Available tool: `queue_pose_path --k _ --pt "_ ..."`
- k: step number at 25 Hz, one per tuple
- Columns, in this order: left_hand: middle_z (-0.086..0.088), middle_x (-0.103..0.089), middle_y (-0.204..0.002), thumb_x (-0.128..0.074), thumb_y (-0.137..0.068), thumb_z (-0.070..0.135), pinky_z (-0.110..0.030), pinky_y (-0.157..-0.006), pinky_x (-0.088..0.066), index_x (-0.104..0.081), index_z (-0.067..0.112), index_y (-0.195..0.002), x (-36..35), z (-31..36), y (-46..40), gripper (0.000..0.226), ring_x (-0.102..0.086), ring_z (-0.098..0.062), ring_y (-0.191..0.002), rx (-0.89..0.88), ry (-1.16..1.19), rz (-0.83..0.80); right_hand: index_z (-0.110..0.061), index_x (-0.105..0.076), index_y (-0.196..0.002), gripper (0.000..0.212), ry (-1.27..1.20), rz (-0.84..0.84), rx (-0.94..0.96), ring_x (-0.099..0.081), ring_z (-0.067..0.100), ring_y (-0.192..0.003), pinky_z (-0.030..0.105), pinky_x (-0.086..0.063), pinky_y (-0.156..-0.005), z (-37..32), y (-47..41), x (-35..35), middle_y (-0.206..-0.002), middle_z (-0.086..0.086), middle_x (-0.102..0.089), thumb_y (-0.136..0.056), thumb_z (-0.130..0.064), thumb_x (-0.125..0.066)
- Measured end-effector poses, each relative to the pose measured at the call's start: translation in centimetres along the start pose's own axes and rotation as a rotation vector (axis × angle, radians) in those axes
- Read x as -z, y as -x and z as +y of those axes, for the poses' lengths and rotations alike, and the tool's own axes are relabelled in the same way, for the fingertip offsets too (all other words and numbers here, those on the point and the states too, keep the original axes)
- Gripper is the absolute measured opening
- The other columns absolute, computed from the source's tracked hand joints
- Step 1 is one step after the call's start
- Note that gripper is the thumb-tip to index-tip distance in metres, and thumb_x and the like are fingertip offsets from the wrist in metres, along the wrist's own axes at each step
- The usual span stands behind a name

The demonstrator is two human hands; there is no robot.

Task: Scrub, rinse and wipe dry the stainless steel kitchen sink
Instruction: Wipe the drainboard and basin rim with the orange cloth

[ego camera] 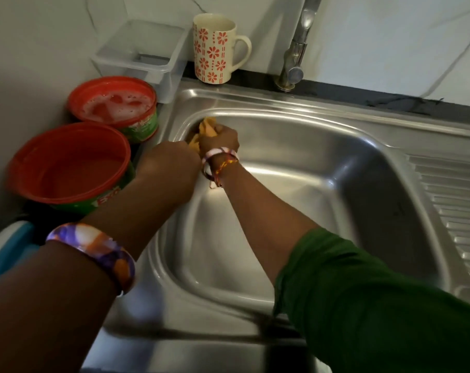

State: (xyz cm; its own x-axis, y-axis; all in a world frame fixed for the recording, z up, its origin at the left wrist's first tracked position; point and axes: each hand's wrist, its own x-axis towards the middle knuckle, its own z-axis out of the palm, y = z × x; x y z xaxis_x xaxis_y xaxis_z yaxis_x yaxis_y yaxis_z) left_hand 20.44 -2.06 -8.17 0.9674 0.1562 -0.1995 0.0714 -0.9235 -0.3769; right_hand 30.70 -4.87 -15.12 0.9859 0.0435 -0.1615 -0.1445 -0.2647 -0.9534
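Two hands' fingers bunched around a yellow cloth (205, 130) in the gleaming steel sink's (295, 168) far-left corner.

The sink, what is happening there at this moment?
A person is cleaning the steel sink. The right hand grips a yellow cloth and presses it into the far left corner of the basin. The left hand rests on the rim beside it. Two red tubs stand left of the sink; the farther tub holds foamy water. No water runs from the tap.

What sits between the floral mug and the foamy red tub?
In the head view, a clear plastic container sits between the floral mug and foamy red tub.
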Motion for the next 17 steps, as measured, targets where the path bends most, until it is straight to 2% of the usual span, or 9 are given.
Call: queue_pose_path --k 2,4,6,8,9,11,12,14,17 --pt "-0.012 -0.056 -0.119 -0.045 -0.093 0.010 -0.034 -0.081 -0.049 -0.058 0.007 -0.111 -0.2 0.0 0.1 0.022 -0.058 -0.029 -0.109 -0.003 -0.029 0.010 -0.008 -0.070 -0.083 0.017 0.181 -0.139 0.004 -0.056 0.007 -0.079 0.018 -0.040 -0.055 3.2 1.6 0.2 -0.080 0.007 -0.069 -0.087 -0.016 -0.056" --pt "-0.012 -0.058 -0.117 -0.047 -0.093 0.015 -0.034 -0.080 -0.049 -0.060 0.007 -0.109 -0.3 0.1 0.1 0.022 -0.059 -0.029 -0.108 -0.002 -0.054 0.022 -0.002 -0.070 -0.092 0.022 0.447 -0.352 0.049 -0.064 0.018 -0.094 0.027 -0.048 -0.070 5.7 3.3 0.7 -0.099 0.018 -0.071 -0.088 -0.013 -0.052" --pt "-0.013 -0.057 -0.118 -0.051 -0.091 0.015 -0.034 -0.078 -0.049 -0.061 0.007 -0.110 -0.2 0.0 0.2 0.023 -0.058 -0.030 -0.109 0.016 -0.041 0.008 -0.003 -0.072 -0.097 0.022 0.688 -0.571 0.112 -0.068 0.019 -0.081 0.024 -0.049 -0.068 7.0 3.3 2.1 -0.099 0.018 -0.072 -0.086 -0.011 -0.055" --pt "-0.013 -0.058 -0.117 -0.051 -0.091 0.015 -0.034 -0.077 -0.048 -0.061 0.008 -0.111 -0.1 0.0 0.2 0.023 -0.059 -0.030 -0.108 0.024 -0.014 -0.005 -0.003 -0.073 -0.097 0.020 0.614 -0.495 0.103 -0.063 0.000 -0.054 0.013 -0.047 -0.051 6.2 1.7 4.2 -0.080 0.007 -0.075 -0.084 -0.009 -0.059" --pt "-0.013 -0.058 -0.117 -0.049 -0.092 0.014 -0.034 -0.077 -0.049 -0.061 0.007 -0.111 -0.1 0.0 0.4 0.023 -0.059 -0.030 -0.107 0.023 -0.012 -0.003 -0.003 -0.074 -0.097 0.020 0.580 -0.330 0.116 -0.065 -0.002 -0.058 0.013 -0.048 -0.052 6.0 0.2 5.3 -0.077 0.003 -0.075 -0.085 -0.013 -0.061" --pt "-0.015 -0.059 -0.115 -0.046 -0.092 0.008 -0.034 -0.077 -0.049 -0.061 0.004 -0.109 -0.3 0.0 0.4 0.023 -0.060 -0.031 -0.106 0.019 -0.016 -0.007 -0.006 -0.070 -0.103 0.029 0.646 -0.027 0.131 -0.068 0.019 -0.096 0.025 -0.050 -0.075 5.8 -2.7 6.5 -0.100 0.011 -0.073 -0.091 -0.029 -0.057" --pt "-0.015 -0.059 -0.115 -0.045 -0.091 0.006 -0.034 -0.077 -0.049 -0.060 0.003 -0.109 -0.4 0.0 0.5 0.023 -0.060 -0.031 -0.105 0.016 -0.010 -0.009 -0.007 -0.067 -0.108 0.033 0.749 -0.021 0.082 -0.063 0.028 -0.108 0.030 -0.049 -0.084 6.4 -3.8 6.4 -0.113 0.015 -0.068 -0.093 -0.033 -0.053" --pt "-0.016 -0.058 -0.115 -0.046 -0.091 0.005 -0.035 -0.077 -0.048 -0.059 0.003 -0.109 -0.5 0.1 0.5 0.022 -0.059 -0.031 -0.105 0.015 -0.010 -0.007 -0.007 -0.063 -0.116 0.032 1.018 -0.171 0.105 -0.057 0.032 -0.116 0.033 -0.046 -0.092 7.3 -4.0 4.6 -0.124 0.016 -0.060 -0.093 -0.025 -0.052" --pt "-0.013 -0.057 -0.116 -0.051 -0.091 0.011 -0.034 -0.071 -0.044 -0.058 0.008 -0.111 -0.9 0.3 0.6 0.022 -0.057 -0.032 -0.106 0.012 0.003 0.002 -0.008 -0.064 -0.113 0.028 1.169 -0.505 0.499 -0.059 0.032 -0.111 0.033 -0.045 -0.092 8.7 -0.5 2.0 -0.117 0.016 -0.064 -0.090 -0.021 -0.055"
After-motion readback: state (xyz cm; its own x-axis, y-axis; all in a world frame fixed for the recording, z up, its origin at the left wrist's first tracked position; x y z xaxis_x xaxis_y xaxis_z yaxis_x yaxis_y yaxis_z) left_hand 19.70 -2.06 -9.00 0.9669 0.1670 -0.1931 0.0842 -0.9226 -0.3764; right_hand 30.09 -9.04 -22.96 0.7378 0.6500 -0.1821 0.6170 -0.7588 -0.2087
